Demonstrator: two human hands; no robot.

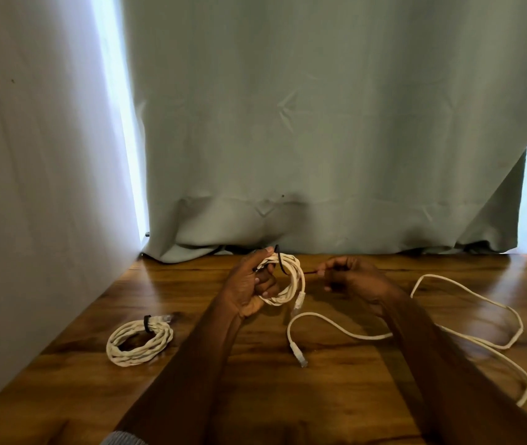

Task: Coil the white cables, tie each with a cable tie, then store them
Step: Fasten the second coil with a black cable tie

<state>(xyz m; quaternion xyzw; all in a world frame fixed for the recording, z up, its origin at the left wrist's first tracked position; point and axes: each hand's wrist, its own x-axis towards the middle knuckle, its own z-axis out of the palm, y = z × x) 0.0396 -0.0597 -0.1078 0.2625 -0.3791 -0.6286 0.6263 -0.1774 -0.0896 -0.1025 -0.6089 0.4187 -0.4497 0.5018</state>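
Two hands work above the tabletop [255, 396]: my left hand [249, 284] grips a coiled cable [291, 281], my right hand [349, 276] pinches the black cable tie [280, 263] looped round it. A tied coil [138, 342] lies left of my left hand; a loose cable [468, 319] sprawls beneath my right.

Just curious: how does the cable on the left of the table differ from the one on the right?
The left cable is wound into a coil; the right cable sprawls loose. The left cable wears a black tie; the right cable has none. Both are white and lie on the wooden table.
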